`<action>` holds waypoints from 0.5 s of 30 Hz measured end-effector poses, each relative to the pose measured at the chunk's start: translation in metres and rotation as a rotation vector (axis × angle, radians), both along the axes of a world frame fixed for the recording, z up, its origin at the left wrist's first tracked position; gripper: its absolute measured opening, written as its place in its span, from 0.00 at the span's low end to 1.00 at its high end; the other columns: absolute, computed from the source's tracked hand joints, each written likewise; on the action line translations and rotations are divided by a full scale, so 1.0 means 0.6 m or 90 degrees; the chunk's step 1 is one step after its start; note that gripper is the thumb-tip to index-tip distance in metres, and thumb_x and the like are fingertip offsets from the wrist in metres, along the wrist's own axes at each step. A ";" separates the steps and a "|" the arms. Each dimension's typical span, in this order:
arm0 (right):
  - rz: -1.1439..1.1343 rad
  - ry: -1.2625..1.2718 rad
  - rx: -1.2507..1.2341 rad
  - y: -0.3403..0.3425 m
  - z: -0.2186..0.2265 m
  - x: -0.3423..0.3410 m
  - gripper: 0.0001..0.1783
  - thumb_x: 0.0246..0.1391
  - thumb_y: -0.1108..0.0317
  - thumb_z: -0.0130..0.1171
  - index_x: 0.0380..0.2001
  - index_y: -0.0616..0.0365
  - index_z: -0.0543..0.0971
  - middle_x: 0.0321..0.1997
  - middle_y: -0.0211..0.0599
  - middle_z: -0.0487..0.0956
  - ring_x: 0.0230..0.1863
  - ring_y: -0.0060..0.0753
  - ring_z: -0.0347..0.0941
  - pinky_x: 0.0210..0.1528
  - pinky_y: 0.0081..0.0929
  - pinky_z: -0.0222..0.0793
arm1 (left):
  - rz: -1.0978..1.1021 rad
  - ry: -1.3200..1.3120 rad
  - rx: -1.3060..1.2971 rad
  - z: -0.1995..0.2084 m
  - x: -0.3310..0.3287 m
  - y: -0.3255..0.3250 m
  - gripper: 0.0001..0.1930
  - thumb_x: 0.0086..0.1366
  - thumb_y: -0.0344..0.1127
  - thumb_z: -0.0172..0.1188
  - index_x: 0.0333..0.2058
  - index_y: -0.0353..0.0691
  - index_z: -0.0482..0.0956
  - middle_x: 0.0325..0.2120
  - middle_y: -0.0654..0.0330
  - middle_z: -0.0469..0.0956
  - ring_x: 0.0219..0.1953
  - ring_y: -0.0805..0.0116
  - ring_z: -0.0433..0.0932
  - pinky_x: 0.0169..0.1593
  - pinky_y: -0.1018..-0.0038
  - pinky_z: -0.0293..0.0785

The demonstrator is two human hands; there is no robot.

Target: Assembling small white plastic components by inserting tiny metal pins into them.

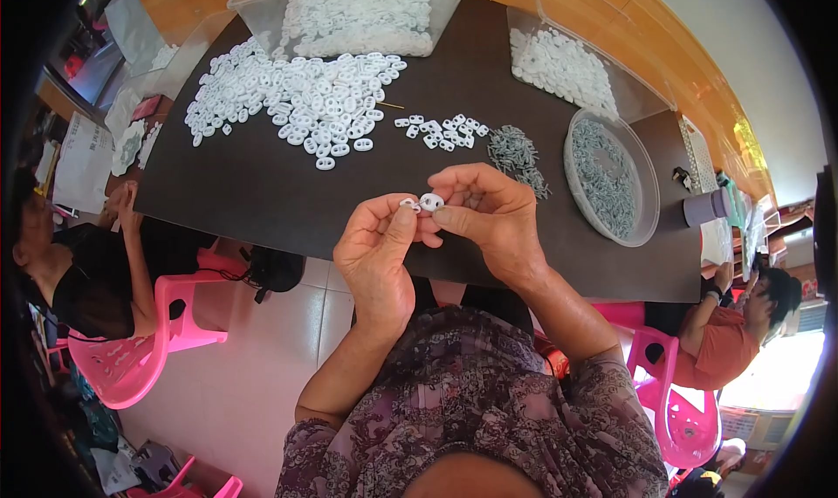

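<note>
Over the table's near edge my two hands meet at the fingertips. My left hand (382, 258) is closed, pinching a small white plastic piece (408, 204) between thumb and fingers. In my right hand (497, 223), thumb and fingers grip an oval white plastic piece with two holes (431, 202). The two pieces are side by side; whether they are joined I cannot tell. Just beyond my hands lie a small group of white rectangular pieces (454, 131) and a heap of grey pins (515, 153).
A big pile of white oval pieces (323, 101) covers the dark table (253, 192) at far left. Behind stands a clear bin (358, 18); another tub of white pieces (563, 66) and a round tub of grey pins (602, 175) are right. People sit on pink chairs (166, 341) either side.
</note>
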State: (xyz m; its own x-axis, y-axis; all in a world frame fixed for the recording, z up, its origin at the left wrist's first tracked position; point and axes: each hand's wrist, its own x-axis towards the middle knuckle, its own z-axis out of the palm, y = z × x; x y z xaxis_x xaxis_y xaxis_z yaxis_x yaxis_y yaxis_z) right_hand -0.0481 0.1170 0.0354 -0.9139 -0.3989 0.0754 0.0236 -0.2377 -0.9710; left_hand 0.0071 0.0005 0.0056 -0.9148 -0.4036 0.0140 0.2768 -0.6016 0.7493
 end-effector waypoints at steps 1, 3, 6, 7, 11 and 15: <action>-0.002 -0.001 0.000 0.002 -0.002 0.000 0.10 0.47 0.84 0.58 0.35 0.66 0.78 0.33 0.34 0.77 0.32 0.19 0.74 0.35 0.15 0.71 | -0.001 -0.001 -0.003 0.000 0.000 0.001 0.07 0.64 0.28 0.54 0.37 0.28 0.73 0.30 0.54 0.78 0.29 0.72 0.77 0.32 0.78 0.76; -0.014 0.037 0.044 0.007 -0.008 0.000 0.11 0.47 0.84 0.58 0.36 0.62 0.79 0.34 0.33 0.77 0.33 0.18 0.72 0.35 0.15 0.69 | -0.004 -0.002 -0.006 0.001 0.000 0.002 0.07 0.64 0.28 0.54 0.37 0.28 0.73 0.31 0.54 0.78 0.29 0.72 0.77 0.32 0.78 0.76; -0.060 0.158 0.149 0.018 -0.023 -0.002 0.09 0.48 0.81 0.58 0.35 0.61 0.79 0.33 0.30 0.76 0.32 0.17 0.70 0.35 0.16 0.67 | -0.014 -0.024 -0.014 0.004 0.001 0.002 0.07 0.64 0.28 0.54 0.37 0.28 0.73 0.31 0.54 0.78 0.29 0.72 0.77 0.32 0.79 0.75; -0.062 0.158 0.150 0.022 -0.025 -0.003 0.09 0.48 0.81 0.58 0.35 0.61 0.79 0.33 0.30 0.76 0.32 0.17 0.70 0.35 0.16 0.67 | 0.001 -0.029 -0.033 0.004 0.002 0.002 0.07 0.64 0.28 0.54 0.37 0.29 0.73 0.31 0.53 0.78 0.30 0.72 0.77 0.33 0.79 0.75; -0.079 0.279 0.239 0.027 -0.026 -0.007 0.05 0.51 0.77 0.58 0.33 0.61 0.79 0.31 0.28 0.75 0.32 0.17 0.68 0.35 0.16 0.65 | 0.030 0.004 -0.076 0.001 -0.001 0.005 0.07 0.64 0.27 0.54 0.37 0.29 0.73 0.31 0.54 0.78 0.31 0.71 0.77 0.34 0.79 0.74; -0.051 0.140 0.217 0.025 -0.014 -0.002 0.04 0.52 0.76 0.57 0.33 0.62 0.79 0.29 0.30 0.75 0.31 0.19 0.69 0.34 0.18 0.66 | 0.008 -0.005 -0.066 -0.005 0.000 0.009 0.07 0.65 0.27 0.54 0.37 0.29 0.73 0.31 0.53 0.78 0.31 0.71 0.78 0.33 0.79 0.75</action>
